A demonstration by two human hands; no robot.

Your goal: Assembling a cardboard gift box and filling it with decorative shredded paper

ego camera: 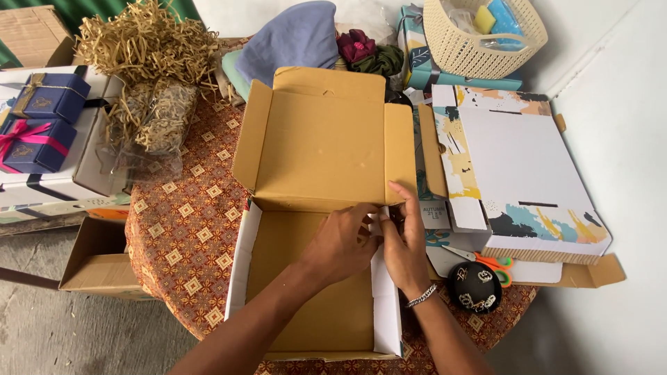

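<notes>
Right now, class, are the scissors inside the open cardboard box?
No: the scissors lie outside the box, on the table to its right, beside a black round thing.

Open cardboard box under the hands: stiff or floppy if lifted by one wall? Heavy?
The open cardboard box looks empty, so probably light. Its thin walls and raised lid would likely flex if lifted by one edge. The right wall, which the left hand and right hand are touching, seems not locked, so it may fold out.
</notes>
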